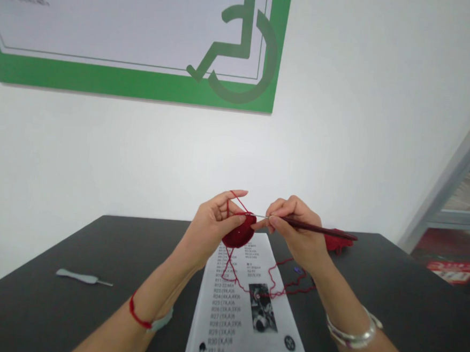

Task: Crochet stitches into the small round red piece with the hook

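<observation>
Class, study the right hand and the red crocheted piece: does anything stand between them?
Nothing visible blocks the way. The right hand holds the crochet hook, whose thin metal shaft spans the gap to the red crocheted piece in the left hand. A right fingertip is at the piece's edge; contact is unclear.

On the table [133, 249], paper sheets [243, 335] are laid centrally. Above their far end, a crocheted piece [239, 236] is held, with the hook [320, 228] to its right. Yarn [270, 295] is trailed across the sheets; farther right, a yarn bundle [338, 244] is placed behind the hook. Another tool [78, 277] is set well left.
</observation>
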`<state>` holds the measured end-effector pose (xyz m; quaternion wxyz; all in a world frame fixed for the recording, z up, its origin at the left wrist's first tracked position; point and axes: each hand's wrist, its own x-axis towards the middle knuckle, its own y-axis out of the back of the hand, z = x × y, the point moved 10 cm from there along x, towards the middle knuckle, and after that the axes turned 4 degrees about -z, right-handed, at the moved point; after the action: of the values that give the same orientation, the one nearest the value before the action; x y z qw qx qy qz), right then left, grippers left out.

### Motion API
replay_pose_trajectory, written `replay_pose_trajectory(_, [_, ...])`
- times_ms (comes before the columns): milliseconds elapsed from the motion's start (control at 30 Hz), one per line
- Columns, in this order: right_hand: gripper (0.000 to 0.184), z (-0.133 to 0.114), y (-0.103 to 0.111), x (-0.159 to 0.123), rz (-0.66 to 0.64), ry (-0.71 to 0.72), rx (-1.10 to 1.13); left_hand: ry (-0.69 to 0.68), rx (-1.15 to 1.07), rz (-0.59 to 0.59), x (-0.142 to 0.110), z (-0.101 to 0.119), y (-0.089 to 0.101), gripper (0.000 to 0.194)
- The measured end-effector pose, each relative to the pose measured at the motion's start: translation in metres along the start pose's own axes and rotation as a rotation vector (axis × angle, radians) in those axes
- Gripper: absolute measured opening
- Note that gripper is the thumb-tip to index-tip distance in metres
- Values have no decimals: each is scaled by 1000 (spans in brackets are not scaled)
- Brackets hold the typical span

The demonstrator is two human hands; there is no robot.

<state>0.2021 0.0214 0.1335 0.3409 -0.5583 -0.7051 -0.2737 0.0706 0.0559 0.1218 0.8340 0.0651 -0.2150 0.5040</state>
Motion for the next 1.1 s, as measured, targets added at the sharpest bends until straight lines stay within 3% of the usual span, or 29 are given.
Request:
replay_pose_trajectory(167, [14, -14, -12, -3, -51, 65, -266, -30, 37, 55, 0, 5, 2, 39])
replay_pose_trajectory(333, [14, -28, -34, -10, -107, 277, -669, -41, 89, 121, -5, 4, 0, 40])
replay_pose_trajectory(433, [18, -27, -43, -15, -130, 425, -795, -15, 86, 106, -6, -2, -1, 44])
replay_pose_trajectory(667, [24, -16, -53, -30, -262, 737, -946, 267, -221, -63, -1, -39, -5, 51])
replay_pose_trajectory(867, [24, -22, -67, -26, -205, 691, -1124, 34, -35, 108, 4, -17, 12, 50])
replay_pose_trajectory(1000, [22, -29, -66, -23, -266, 590, -1001, -63, 113, 134, 3, -1, 15, 43])
replay_pose_trajectory(1100, [19, -31, -49, -15, -226, 421, -806, -110, 237, 117, 1, 7, 13, 36])
